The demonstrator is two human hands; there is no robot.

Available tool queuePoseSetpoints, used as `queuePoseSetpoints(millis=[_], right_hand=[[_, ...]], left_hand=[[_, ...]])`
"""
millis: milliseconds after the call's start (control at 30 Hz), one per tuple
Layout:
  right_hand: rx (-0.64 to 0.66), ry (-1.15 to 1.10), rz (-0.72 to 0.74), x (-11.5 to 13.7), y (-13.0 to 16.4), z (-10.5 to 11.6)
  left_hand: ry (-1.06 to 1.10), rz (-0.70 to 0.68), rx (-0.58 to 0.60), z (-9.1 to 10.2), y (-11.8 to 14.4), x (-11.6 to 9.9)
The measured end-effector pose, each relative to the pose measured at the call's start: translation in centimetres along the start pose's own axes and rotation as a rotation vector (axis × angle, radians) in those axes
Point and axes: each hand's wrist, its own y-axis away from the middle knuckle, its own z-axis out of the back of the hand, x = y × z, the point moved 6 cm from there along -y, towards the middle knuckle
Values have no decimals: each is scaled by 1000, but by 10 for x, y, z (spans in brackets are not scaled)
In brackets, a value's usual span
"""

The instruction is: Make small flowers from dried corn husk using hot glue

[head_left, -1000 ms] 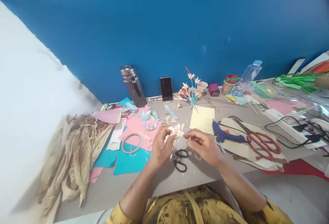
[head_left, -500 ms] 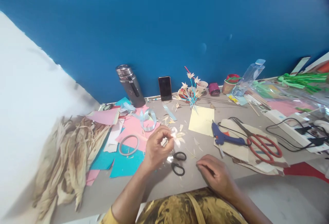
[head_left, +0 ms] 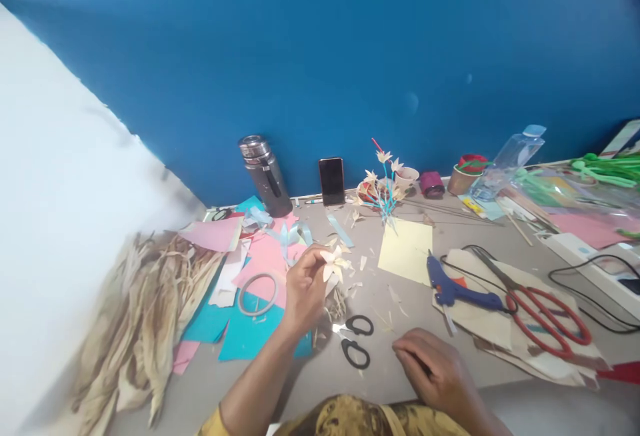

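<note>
Husk flower [head_left: 334, 264], cream, small, several pointed petals: was pinched at its base between the fingertips of the left hand [head_left: 306, 289] and held raised above the table [head_left: 320, 369], just over the black-handled scissors [head_left: 356, 337]. Right hand [head_left: 436, 371]: lay knuckles up on the table near its front edge, well apart from the flower; fingers curled under, and whether they closed on anything could not be told. Dried husks [head_left: 143, 316]: heaped at far left. Coloured paper sheets [head_left: 250, 319], pink and teal, with a tape ring [head_left: 257, 285] on them. Blue glue gun [head_left: 457, 288] and red-handled scissors [head_left: 543, 309]: right of centre, on card. Finished flowers on stems [head_left: 384, 179]: by the wall, beside a phone [head_left: 332, 181] and a flask [head_left: 265, 175].

Risk noted: the petals looked thin and brittle, so a tighter pinch could probably crush or tear them; a slack one might drop the flower among the loose scraps below, where it could snag on the open scissors.
</note>
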Motion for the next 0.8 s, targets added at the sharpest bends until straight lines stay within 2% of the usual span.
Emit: queuePoseSetpoints(millis=[267,567,800], right_hand=[[-10,36,8,-10,6,-4],[-6,37,3,-11,4,-4],[9,54,14,-11,3,-3]], left_hand=[[15,90,-9,7,-3,9],[297,220,19,7,1,36],[348,274,-8,6,1,37]])
